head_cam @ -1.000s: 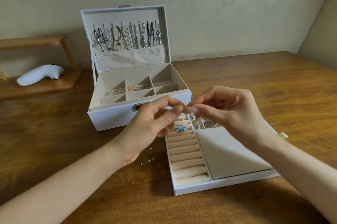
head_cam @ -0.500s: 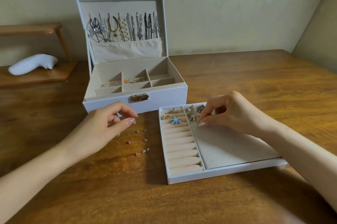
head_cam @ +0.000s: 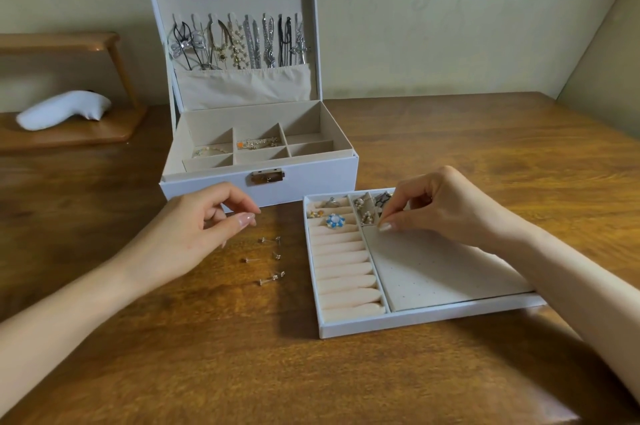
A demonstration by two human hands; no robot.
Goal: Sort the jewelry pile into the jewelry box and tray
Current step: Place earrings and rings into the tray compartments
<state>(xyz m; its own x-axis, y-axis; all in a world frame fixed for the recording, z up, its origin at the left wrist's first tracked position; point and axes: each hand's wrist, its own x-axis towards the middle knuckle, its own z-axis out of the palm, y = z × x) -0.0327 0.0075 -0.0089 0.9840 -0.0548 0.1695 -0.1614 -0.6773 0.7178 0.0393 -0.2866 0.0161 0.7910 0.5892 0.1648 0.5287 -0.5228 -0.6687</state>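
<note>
Six studs (head_cam: 277, 255) wait on the table (head_cam: 173, 355), just nearside of the left hand (head_cam: 201, 227).
They lie crosswise. I read its loosely curled fingers as empty and nearer. The right hand (head_cam: 443, 210) pinches at the tray (head_cam: 415, 319) pad's far corner; holding what, I can't tell.

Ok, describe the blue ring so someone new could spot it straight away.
Find the white tray in front of the open jewelry box. Its left side is a column of padded rolls; the ring sits near the far end. It alone has a blue and white flower top.
</note>
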